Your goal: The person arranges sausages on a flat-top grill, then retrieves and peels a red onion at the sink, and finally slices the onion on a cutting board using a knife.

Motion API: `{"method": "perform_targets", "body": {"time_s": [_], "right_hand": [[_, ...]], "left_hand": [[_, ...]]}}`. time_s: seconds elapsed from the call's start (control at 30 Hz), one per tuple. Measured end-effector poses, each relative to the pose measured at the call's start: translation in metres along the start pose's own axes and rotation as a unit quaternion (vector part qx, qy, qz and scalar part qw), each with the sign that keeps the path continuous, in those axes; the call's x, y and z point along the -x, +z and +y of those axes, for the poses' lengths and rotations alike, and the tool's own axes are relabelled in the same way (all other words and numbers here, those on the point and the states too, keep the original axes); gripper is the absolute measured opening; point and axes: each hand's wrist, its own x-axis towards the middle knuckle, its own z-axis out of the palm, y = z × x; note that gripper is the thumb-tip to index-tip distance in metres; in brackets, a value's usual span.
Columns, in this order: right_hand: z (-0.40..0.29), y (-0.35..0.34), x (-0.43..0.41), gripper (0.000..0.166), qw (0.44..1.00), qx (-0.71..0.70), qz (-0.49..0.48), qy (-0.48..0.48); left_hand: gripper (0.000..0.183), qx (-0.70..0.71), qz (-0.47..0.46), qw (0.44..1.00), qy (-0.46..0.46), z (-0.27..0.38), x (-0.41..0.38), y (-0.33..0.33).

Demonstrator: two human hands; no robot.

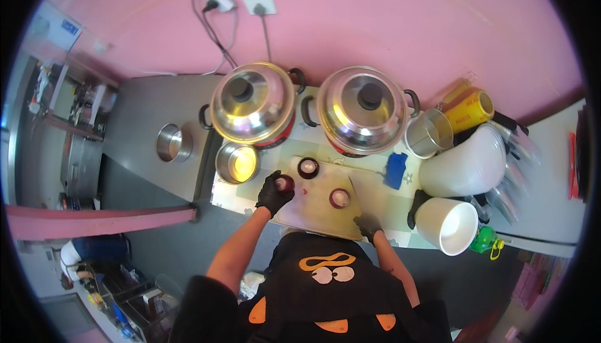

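My left hand [273,196], in a black glove, holds a red onion [284,184] over the left edge of a pale cutting board [310,216]. At the board's right side my right hand [367,225], also gloved in black, is closed on a knife [353,191]; its blade points away from me and its handle is hidden in the hand. Between the hands, a peeled-looking red onion piece [339,198] lies on the board with its pale face up. Near the far edge sits a small dark round thing with a pale centre [308,167], perhaps another onion.
Two lidded metal pots [253,122] [364,129] stand behind the board. A steel bowl [225,167] is at the left and another steel bowl [164,148] on the grey counter. Right are a blue cloth [395,170], stacked white containers [450,169] and a white tub [429,223].
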Motion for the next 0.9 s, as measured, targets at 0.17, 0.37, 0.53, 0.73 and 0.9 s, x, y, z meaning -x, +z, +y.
{"method": "perform_targets", "body": {"time_s": [0.17,0.37,0.53,0.73,0.9], "right_hand": [[-0.012,-0.002,0.007,0.041,0.998,-0.011,-0.017,0.057],[0.019,0.010,-0.013,0.042,0.992,0.123,-0.005,-0.026],[0.042,0.024,-0.018,0.040,0.992,0.081,0.063,-0.076],[0.032,0.019,0.012,0.038,0.996,-0.026,0.070,-0.047],[0.031,0.015,0.017,0.039,0.999,-0.027,0.040,0.011]], "left_hand": [[0.085,0.030,0.027,0.999,-0.010,0.000,0.000,-0.022],[0.086,-0.015,-0.037,0.999,0.000,0.008,-0.014,-0.013],[0.083,-0.077,-0.034,0.996,0.002,0.008,-0.049,0.002],[0.079,-0.079,-0.027,0.996,0.028,0.020,-0.073,0.010],[0.078,-0.045,-0.064,0.995,0.055,0.025,-0.076,0.018]]}}
